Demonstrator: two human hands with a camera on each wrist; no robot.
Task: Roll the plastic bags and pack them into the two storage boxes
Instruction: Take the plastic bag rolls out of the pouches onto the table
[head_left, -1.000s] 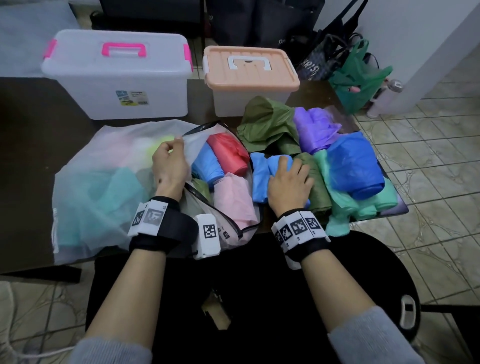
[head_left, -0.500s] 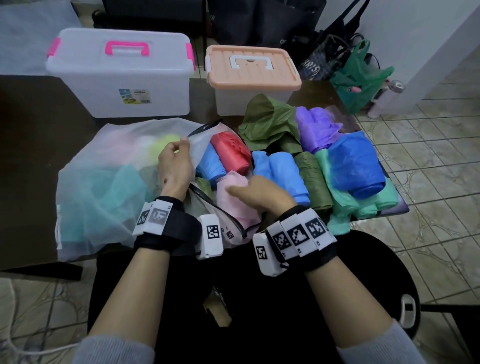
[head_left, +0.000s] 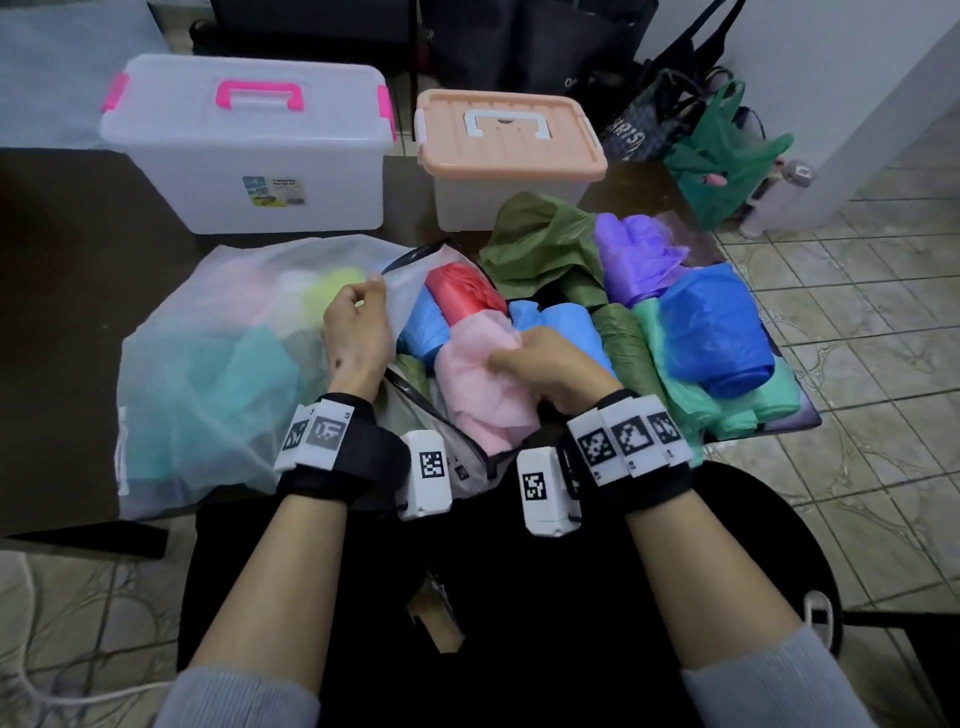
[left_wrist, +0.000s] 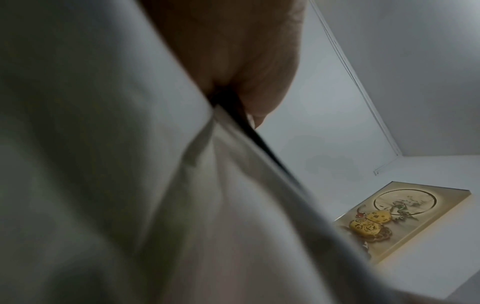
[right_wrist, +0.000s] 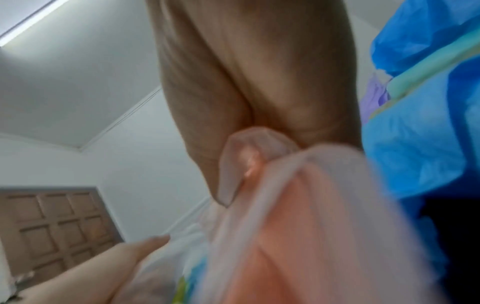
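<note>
the left hand (head_left: 358, 332) pinches the rim of the big translucent white sack (head_left: 208, 374), holding its mouth open. the right hand (head_left: 550, 364) grips the crumpled pale pink plastic bag (head_left: 478, 395), likely to pull it out for rolling.

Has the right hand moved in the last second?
Yes. The right hand has shifted left, off the blue rolls, and now grips the pink bag at the mouth of the clear bag.

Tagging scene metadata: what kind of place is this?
Probably a room in a home: tiled floor, a dark table holding lidded storage boxes, and a framed picture on a white wall.
</note>
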